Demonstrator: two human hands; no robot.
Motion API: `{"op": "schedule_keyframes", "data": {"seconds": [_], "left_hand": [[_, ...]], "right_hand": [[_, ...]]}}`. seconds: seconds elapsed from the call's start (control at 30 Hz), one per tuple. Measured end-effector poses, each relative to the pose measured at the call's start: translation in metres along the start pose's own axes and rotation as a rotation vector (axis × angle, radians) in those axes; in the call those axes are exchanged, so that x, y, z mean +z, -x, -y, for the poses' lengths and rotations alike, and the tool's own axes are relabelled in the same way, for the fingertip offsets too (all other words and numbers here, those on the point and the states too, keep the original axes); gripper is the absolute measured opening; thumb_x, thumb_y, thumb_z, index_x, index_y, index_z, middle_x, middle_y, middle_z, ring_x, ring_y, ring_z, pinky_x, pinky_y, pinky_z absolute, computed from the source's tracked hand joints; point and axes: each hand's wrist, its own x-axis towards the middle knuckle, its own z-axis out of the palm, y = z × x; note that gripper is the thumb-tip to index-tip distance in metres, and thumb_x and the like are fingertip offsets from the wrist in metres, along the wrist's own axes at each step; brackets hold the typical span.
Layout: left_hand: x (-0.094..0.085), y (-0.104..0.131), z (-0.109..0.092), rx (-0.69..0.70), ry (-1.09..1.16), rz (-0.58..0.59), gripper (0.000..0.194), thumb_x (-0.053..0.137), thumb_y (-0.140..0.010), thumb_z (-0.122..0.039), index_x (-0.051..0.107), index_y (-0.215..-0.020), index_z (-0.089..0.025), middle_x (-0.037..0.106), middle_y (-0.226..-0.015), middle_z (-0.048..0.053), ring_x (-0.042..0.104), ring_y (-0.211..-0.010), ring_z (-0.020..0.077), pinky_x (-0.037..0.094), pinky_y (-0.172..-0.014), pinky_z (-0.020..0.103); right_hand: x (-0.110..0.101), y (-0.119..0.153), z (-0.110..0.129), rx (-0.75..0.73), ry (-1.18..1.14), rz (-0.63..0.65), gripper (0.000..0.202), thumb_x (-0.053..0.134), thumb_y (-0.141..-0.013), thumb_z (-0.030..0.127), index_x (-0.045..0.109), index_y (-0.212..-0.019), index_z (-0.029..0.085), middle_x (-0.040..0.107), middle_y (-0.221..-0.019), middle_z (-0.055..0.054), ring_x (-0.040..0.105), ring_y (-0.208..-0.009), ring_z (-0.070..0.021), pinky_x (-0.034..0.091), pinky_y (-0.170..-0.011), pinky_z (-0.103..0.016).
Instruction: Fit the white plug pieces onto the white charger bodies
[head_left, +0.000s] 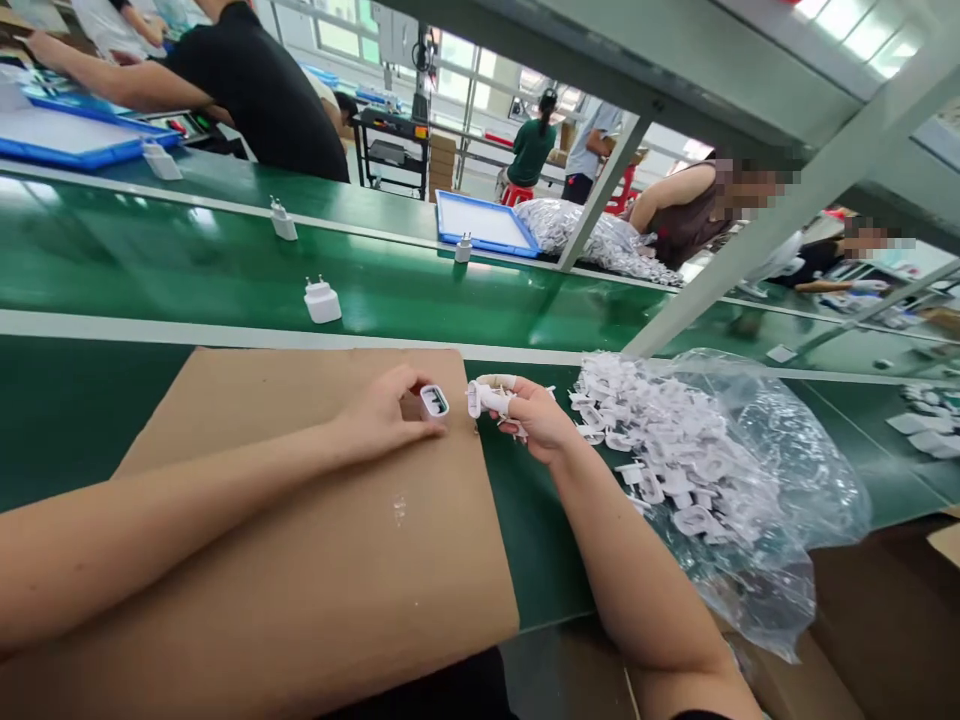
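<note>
Charger housing (434, 402), one, hollow, white plastic, sits clamped in the left hand (396, 408); the right hand (534, 415) grips several white plug caps (480, 399).

Blue-rimmed tray (75, 158) cut off by left edge; distant faces (757, 183) pixelated.

No lettering, label, brand, number or sign is showing legibly anywhere; the surfaces in view are presenting nothing that can be read.
</note>
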Motion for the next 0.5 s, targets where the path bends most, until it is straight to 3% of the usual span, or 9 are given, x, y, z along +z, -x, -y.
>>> {"op": "schedule_keyframes", "data": {"seconds": [0.13, 0.27, 0.4, 0.5], "left_hand": [[0.007, 0.023, -0.004, 0.046, 0.024, 0.024, 0.049, 0.079, -0.069, -0.054, 0.06, -0.102, -0.021, 0.065, -0.101, 0.004, 0.064, -0.092, 0.0236, 0.053, -0.081, 0.036], [0.008, 0.027, 0.004, 0.061, 0.089, 0.055, 0.07, 0.078, -0.068, -0.059, 0.053, -0.125, -0.027, 0.067, -0.114, 0.004, 0.065, -0.101, 0.0269, 0.055, -0.087, 0.04], [0.006, 0.021, 0.018, -0.062, 0.084, 0.082, 0.055, 0.07, -0.073, -0.066, 0.06, -0.119, -0.037, 0.072, -0.113, -0.002, 0.068, -0.101, 0.0298, 0.057, -0.09, 0.046], [0.007, 0.02, 0.02, -0.134, 0.084, 0.093, 0.056, 0.072, -0.069, -0.068, 0.063, -0.112, -0.035, 0.074, -0.105, -0.003, 0.07, -0.095, 0.0306, 0.059, -0.086, 0.045]], "right_hand": [[0.012, 0.004, -0.005, 0.046, -0.01, 0.032, 0.044, 0.088, -0.052, 0.032, 0.073, -0.091, 0.016, 0.066, -0.074, -0.002, 0.048, -0.054, -0.0062, 0.021, -0.04, -0.016], [0.024, 0.005, -0.017, -0.055, 0.095, -0.005, 0.038, 0.087, -0.056, 0.033, 0.071, -0.088, 0.018, 0.065, -0.071, 0.002, 0.054, -0.058, -0.0084, 0.037, -0.049, -0.018], [0.025, 0.007, -0.02, -0.258, 0.472, -0.032, 0.029, 0.085, -0.064, 0.026, 0.073, -0.09, 0.023, 0.069, -0.078, 0.003, 0.06, -0.069, -0.0116, 0.044, -0.061, -0.021], [0.025, 0.015, -0.016, -0.329, 0.668, -0.08, 0.028, 0.081, -0.072, 0.026, 0.074, -0.098, 0.027, 0.069, -0.078, 0.004, 0.06, -0.07, -0.012, 0.043, -0.062, -0.022]]}}
